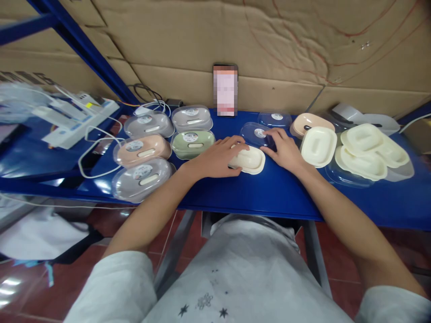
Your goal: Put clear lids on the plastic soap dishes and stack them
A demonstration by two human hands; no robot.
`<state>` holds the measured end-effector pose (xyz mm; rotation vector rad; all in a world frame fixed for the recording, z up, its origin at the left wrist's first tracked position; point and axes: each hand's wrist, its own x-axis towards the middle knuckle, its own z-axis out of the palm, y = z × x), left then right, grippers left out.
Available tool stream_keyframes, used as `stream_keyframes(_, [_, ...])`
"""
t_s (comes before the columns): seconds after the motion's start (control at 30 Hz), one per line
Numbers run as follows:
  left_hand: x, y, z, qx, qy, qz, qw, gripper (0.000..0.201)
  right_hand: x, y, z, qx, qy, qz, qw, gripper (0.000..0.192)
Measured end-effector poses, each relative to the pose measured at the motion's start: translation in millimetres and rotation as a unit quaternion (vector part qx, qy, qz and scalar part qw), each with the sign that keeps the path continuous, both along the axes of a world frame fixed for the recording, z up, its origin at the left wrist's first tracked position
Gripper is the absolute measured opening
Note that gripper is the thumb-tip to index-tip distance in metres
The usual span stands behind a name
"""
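Note:
My left hand [218, 158] lies on a cream soap-dish base [251, 160] in the middle of the blue table [269, 193], fingers curled over its left end. My right hand [284, 148] rests on a clear plastic lid [257, 133] with a round sticker, just behind the base. Both forearms stretch forward from my grey shirt.
Several closed soap boxes stand at the left: grey [141, 178], peach [143, 150], green [192, 142], two more grey [191, 117]. At the right lie a cream tray [318, 146], stacked cream trays [370, 152], a peach base [311, 122], another clear lid [275, 118]. A phone [225, 89] leans on cardboard.

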<state>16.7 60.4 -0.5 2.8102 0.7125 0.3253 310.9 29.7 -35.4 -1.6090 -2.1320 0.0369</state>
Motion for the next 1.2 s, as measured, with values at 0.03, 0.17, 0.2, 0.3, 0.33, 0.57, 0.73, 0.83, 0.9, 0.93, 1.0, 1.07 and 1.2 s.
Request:
stream_keyframes(0.03, [-0.1, 0.2, -0.5, -0.004, -0.01, 0.003, 1.0, 0.066, 0.7, -1.5, 2.0, -0.006, 0.02, 0.004, 1.0, 0.061])
stream_keyframes(0.17, [1.1, 1.4, -4.9, 0.0, -0.046, 0.043, 0.998, 0.08, -0.6, -16.6, 17.2, -0.003, 0.064, 0.061, 0.996, 0.059])
stream_keyframes(0.2, [1.6, 1.6, -6.2, 0.009, -0.052, 0.053, 0.997, 0.081, -2.4, -21.6, 21.3, -0.012, 0.06, 0.091, 0.994, 0.058])
stream_keyframes(0.3, [2.1, 3.0, -9.3, 0.039, -0.059, 0.053, 0.996, 0.08, -9.6, -34.0, 28.8, -0.045, 0.027, 0.156, 0.986, 0.056])
stream_keyframes(0.33, [1.9, 3.5, -10.1, 0.044, -0.056, 0.046, 0.996, 0.079, -11.9, -36.4, 29.1, -0.05, 0.013, 0.161, 0.986, 0.055])
stream_keyframes(0.57, [-0.6, 4.5, -14.8, 0.022, -0.012, 0.019, 0.999, 0.072, -16.2, -36.2, 20.3, -0.059, -0.028, 0.17, 0.983, 0.056])
stream_keyframes(0.73, [1.7, 0.4, -12.2, 0.009, -0.071, 0.015, 0.997, 0.062, -15.0, -34.9, 24.8, -0.063, 0.009, 0.167, 0.984, 0.061])
stream_keyframes(0.83, [5.5, -2.9, -9.2, 0.027, -0.108, 0.037, 0.993, 0.069, -10.0, -30.3, 27.7, -0.043, 0.043, 0.147, 0.987, 0.055])
stream_keyframes(0.9, [7.6, -4.8, -7.8, 0.052, -0.101, 0.048, 0.992, 0.07, -3.6, -25.5, 28.2, -0.026, 0.033, 0.117, 0.992, 0.055])
stream_keyframes(0.93, [8.4, -5.5, -7.3, 0.065, -0.087, 0.047, 0.993, 0.065, 0.5, -23.2, 28.6, -0.018, 0.012, 0.097, 0.995, 0.055])
stream_keyframes(1.0, [8.9, -6.2, -6.7, 0.077, -0.043, 0.035, 0.995, 0.043, 9.9, -20.1, 30.8, -0.003, -0.043, 0.04, 0.998, 0.052])
stream_keyframes(1.07, [8.3, -6.2, -6.3, 0.074, 0.002, 0.016, 0.997, 0.025, 20.6, -19.7, 35.5, 0.022, -0.078, -0.038, 0.996, 0.052])
stream_keyframes(1.2, [4.9, -6.1, -6.3, 0.059, 0.021, -0.022, 0.998, 0.023, 42.1, -20.0, 42.8, 0.076, -0.105, -0.233, 0.964, 0.057])
